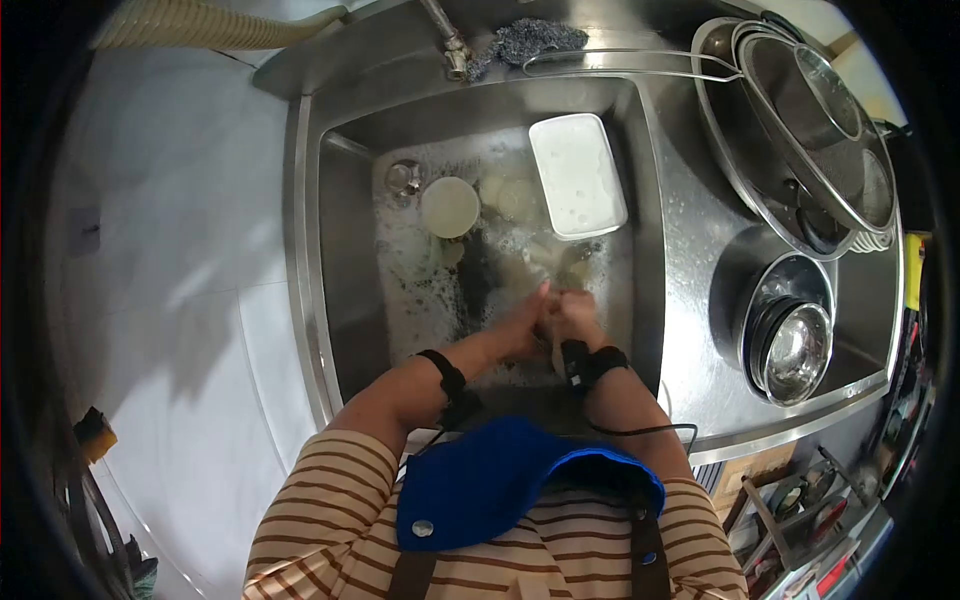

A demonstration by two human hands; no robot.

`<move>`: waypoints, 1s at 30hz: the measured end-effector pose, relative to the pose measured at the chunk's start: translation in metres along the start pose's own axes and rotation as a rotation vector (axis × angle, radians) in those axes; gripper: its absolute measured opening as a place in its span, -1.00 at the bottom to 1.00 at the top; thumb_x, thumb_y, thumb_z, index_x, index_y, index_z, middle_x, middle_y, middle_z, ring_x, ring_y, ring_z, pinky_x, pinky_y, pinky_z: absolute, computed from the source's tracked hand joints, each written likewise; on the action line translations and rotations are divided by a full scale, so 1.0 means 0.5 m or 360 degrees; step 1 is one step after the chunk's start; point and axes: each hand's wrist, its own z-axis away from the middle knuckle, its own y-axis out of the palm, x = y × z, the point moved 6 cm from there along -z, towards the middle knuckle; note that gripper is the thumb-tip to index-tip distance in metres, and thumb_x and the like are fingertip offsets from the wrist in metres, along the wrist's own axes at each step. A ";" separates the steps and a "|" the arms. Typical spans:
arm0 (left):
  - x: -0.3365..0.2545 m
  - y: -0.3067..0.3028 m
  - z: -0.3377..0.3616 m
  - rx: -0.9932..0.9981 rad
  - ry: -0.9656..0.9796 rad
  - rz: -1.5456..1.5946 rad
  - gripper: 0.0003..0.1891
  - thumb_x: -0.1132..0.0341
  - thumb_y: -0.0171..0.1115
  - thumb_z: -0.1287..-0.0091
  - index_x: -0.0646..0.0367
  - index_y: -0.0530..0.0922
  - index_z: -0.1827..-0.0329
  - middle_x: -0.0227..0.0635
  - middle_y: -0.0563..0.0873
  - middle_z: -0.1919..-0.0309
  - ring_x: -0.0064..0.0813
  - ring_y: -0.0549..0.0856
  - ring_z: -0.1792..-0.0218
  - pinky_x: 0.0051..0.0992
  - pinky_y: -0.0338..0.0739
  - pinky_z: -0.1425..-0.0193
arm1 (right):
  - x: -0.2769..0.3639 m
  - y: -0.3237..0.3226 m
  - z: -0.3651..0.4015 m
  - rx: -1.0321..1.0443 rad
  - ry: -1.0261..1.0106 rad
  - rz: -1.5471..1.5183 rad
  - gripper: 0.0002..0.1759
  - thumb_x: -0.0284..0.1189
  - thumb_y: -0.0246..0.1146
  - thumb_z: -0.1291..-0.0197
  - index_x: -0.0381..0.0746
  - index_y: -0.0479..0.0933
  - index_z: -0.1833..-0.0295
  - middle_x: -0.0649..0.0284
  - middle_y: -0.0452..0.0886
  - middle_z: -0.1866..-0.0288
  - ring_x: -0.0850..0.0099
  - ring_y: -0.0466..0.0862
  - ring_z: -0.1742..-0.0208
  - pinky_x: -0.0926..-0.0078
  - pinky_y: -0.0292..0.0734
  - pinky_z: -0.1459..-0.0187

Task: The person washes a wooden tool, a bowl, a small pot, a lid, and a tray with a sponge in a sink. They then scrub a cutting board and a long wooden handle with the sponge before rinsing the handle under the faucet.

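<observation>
My left hand (522,326) and my right hand (574,315) meet low over the soapy water in the steel sink (345,250). The fingers of both are curled in against each other. What they grip, if anything, I cannot make out. Beyond them, a white rectangular tub (577,175) with whitish liquid in it floats near the right wall. A round pale bowl (450,208) sits in the water to the left, close to a small clear glass dish (404,178). More pale dishes lie blurred under the suds.
Above the back rim are a metal tap (456,62) and a dark steel-wool scourer (540,40). On the right drainboard stand large strainers and basins (720,130), with stacked steel bowls (798,345) nearer me. A ribbed hose (210,25) runs along the top left.
</observation>
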 end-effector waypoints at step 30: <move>-0.136 0.177 0.170 0.0245 0.0994 0.0407 -0.81 0.40 0.14 -0.25 0.21 0.48 0.09 -0.27 0.59 0.20 -0.36 0.58 0.15 -0.37 0.50 0.04 | 0.147 -0.275 0.375 -0.2036 -0.0019 -0.0512 -0.45 -0.53 0.21 0.24 0.09 0.51 0.00 0.13 0.42 0.22 0.11 0.41 0.16 0.17 0.34 0.19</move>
